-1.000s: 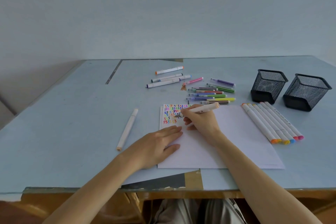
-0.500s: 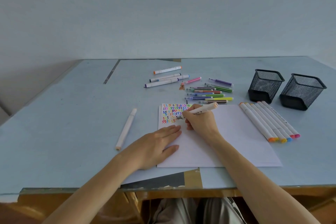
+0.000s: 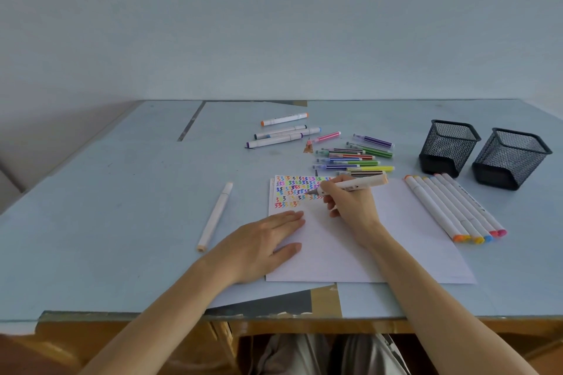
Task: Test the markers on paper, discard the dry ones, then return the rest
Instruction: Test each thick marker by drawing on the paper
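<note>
a white marker (image 3: 350, 186) is pinched in the curled fingers of the right hand (image 3: 350, 207), its tip set on the paper (image 3: 396, 237) among coloured test squiggles. the paper is pressed flat to the worktop (image 3: 122, 207) by the left hand (image 3: 262, 243), fingers straight, nothing held.

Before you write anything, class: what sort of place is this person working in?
Probably a plain craft or study desk rather than a classroom: a bare blue table against a blank wall, a sheet of paper with coloured test squiggles, loose markers, and two mesh pen holders.
</note>
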